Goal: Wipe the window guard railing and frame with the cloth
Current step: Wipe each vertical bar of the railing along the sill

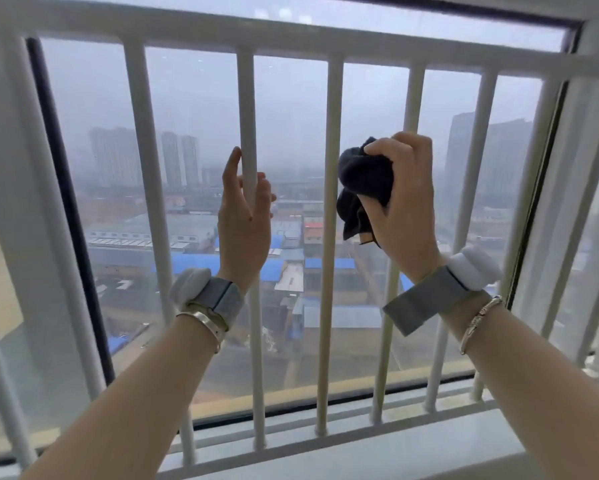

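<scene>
Beyond the glass I see hazy towers and blue roofs; the white window guard railing (332, 237) stands on the sill (412, 441) inside the dark-edged frame (69, 202). My left hand (244, 220) rests with straight, relaxed fingers around one bar. My right hand (403, 199) grips the bunched dark cloth (364, 188) between two bars, with open gaps either side.

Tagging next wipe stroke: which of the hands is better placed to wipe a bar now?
Right. The right hand already grips the dark cloth, bunched beside a white vertical bar. The left hand holds no cloth; it only rests around another bar.
</scene>
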